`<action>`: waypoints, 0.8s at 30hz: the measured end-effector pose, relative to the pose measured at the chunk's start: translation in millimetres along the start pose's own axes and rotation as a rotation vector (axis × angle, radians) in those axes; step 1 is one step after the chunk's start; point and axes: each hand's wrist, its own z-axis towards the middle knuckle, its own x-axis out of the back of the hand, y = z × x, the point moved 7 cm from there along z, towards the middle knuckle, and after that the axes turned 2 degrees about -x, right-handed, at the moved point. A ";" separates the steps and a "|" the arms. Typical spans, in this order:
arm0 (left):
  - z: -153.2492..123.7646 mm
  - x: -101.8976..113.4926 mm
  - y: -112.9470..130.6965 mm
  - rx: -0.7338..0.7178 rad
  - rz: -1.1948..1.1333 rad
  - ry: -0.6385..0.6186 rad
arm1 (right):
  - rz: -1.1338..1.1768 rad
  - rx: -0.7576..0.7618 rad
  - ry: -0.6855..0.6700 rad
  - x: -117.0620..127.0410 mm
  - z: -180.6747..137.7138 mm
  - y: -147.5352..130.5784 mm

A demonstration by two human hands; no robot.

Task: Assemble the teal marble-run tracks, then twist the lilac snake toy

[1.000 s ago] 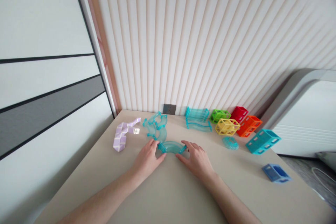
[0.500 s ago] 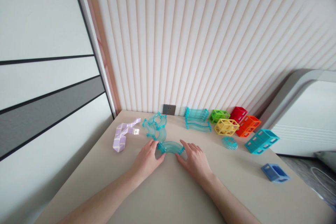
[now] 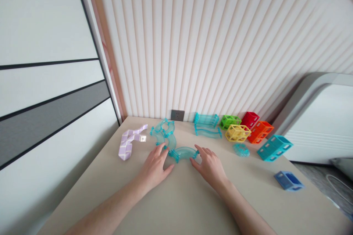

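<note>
A clear teal curved track piece (image 3: 185, 152) lies on the table, arched away from me. My right hand (image 3: 210, 166) has thumb and index finger on either side of its right end, gripping it. At the left, the piece meets the end of another curved track piece (image 3: 170, 140); whether they are joined I cannot tell. My left hand (image 3: 156, 164) is open beside that meeting point, thumb apart from the fingers. Its fingertips are close to the second curve's end; contact is unclear. Beyond it, more teal curves form a ring (image 3: 165, 127).
On the left lies a lilac and white folded strip (image 3: 127, 145). Teal track pieces (image 3: 206, 120) are stacked by the wall socket (image 3: 178, 115). To the right stand a yellow block frame (image 3: 237, 133), an orange one (image 3: 260, 132), a teal one (image 3: 274, 148) and a blue one (image 3: 289, 181).
The curved track piece has shifted a little to the right, with my right hand following. My left hand has let go of its left end and opened.
</note>
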 end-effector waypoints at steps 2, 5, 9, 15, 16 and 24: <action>0.6 0.0 0.0 -0.009 0.004 0.009 | 0.005 -0.021 -0.008 -0.8 1.4 5.9; 1.4 0.0 -2.3 -0.013 -0.021 0.024 | 0.014 -0.059 -0.005 -0.3 4.0 16.5; 1.9 0.3 -6.9 -0.006 -0.070 0.057 | 0.020 -0.100 -0.027 1.2 6.0 26.0; 4.1 1.2 -7.3 0.020 -0.101 0.071 | 0.041 -0.090 -0.027 -0.2 5.6 25.6; 4.4 1.2 -7.1 0.027 -0.100 0.067 | 0.043 -0.085 -0.026 -0.9 5.5 25.1; 4.4 -2.1 -9.7 0.060 -0.083 0.047 | 0.040 -0.080 -0.045 -1.6 5.1 21.5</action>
